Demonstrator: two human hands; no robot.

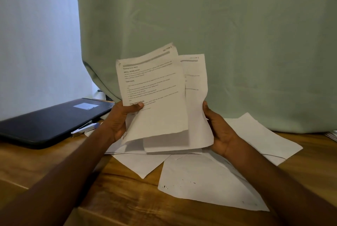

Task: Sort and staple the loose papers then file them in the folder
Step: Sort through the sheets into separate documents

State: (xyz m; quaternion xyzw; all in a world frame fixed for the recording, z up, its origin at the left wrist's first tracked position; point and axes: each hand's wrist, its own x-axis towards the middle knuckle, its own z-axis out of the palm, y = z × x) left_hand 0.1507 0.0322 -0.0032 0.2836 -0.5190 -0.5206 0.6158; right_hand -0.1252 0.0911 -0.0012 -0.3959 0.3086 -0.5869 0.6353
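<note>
Two printed sheets held up over the middle of the desk: left hand pinches the front sheet, right hand grips the back sheet. Loose papers lie spread underneath. Dark folder and stapler toward the left edge.

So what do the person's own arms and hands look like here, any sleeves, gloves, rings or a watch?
Both forearms are bare right down to the frame's bottom edge: no sleeves show. The left hand and right hand wear no gloves, and no rings, watch or bracelet are visible. No cables or markings.
</note>
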